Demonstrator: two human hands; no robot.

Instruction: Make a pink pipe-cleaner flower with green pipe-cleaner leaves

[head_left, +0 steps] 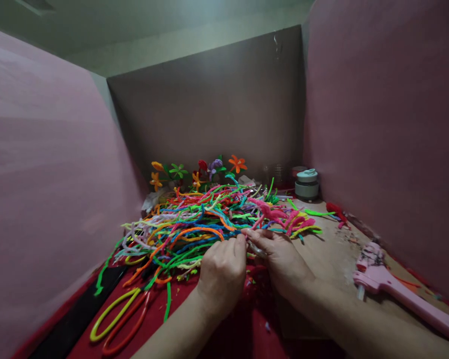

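Left hand (224, 267) clenched, right hand (282, 257) pinching fuzzy pink stem (261, 220) — tangled, curving chenille pile (194, 224) beyond

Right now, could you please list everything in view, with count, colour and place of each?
Fuzzy stems: too many to count, mixed colours, piled in the middle
Flower heads: about seven, orange, yellow, green, red, purple, behind the pile
Long loops: two, yellow and orange-red, front left
Glue gun: one, pink, right
Lidded container: one, pale green, back right
Fuzzy bundle: one, red, near the right panel
Black strip: one, black, left
Cloth: one, red, front
Tan surface: one, tan, right
Side panels: two, pink, left and right
Back panel: one, grey-brown, behind the flowers
Ceiling: one, greenish, top
Hands: two, bare, front centre; left, right, fingertips together
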